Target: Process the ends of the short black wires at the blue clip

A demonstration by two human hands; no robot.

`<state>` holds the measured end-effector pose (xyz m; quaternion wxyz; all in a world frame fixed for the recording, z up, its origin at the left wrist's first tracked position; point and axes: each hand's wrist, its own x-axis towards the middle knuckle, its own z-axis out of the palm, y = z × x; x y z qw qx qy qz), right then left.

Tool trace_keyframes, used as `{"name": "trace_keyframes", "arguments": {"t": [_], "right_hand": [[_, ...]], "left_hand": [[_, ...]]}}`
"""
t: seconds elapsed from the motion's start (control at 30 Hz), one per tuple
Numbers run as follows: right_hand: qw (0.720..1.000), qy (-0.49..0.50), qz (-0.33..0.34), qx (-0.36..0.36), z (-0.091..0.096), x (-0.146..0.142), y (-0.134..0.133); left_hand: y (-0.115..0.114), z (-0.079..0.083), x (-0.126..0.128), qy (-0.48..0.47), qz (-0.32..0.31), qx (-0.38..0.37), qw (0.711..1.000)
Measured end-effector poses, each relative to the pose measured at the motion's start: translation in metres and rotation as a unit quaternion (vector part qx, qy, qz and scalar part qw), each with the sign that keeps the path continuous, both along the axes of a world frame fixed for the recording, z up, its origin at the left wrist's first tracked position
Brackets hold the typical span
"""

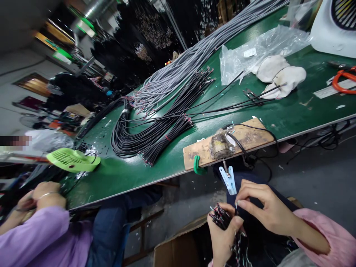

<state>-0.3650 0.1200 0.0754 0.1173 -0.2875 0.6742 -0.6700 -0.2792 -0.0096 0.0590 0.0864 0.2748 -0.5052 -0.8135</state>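
My left hand [224,233] is closed round a bundle of black cables [219,217], whose stripped ends show red, white and green wire tips. More twisted wires hang below that fist. Just to the right, the thumb and fingers of my right hand [260,207] pinch one thin dark cable [236,208] beside the bundle. A light blue clothespin [228,180] sits just above my fingers, at a metal tip that juts from a worn, wrapped block [221,144]. This block rests on a wooden board [256,135] at the table edge, with a green clamp [198,165] beside it.
On the green table [119,181] lie black cables [167,115], long grey cables [178,66], pliers [252,97], white gloves [283,76], a plastic bag [264,42] and orange-handled scissors [345,81]. A co-worker in a purple sleeve [41,233] sits left, near a green fan [73,160]. A cardboard box [175,250] stands below.
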Motion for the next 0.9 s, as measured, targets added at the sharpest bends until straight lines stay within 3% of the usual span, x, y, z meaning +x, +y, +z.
{"name": "trace_keyframes", "arguments": {"t": [0.3, 0.53, 0.77, 0.9], "right_hand": [[0.999, 0.030, -0.005, -0.028, -0.002, 0.002, 0.003], [0.995, 0.092, 0.021, -0.021, -0.002, -0.006, 0.003], [0.994, -0.092, 0.052, -0.008, -0.013, -0.001, -0.002], [0.986, -0.149, 0.046, -0.055, -0.021, 0.001, -0.006]], "left_hand": [[0.003, 0.009, -0.001, 0.026, -0.023, 0.048, 0.998], [0.003, 0.010, -0.002, 0.021, -0.016, 0.041, 0.999], [-0.001, 0.007, -0.001, 0.040, -0.036, 0.069, 0.996], [-0.003, 0.008, 0.000, 0.038, -0.046, 0.083, 0.995]]}}
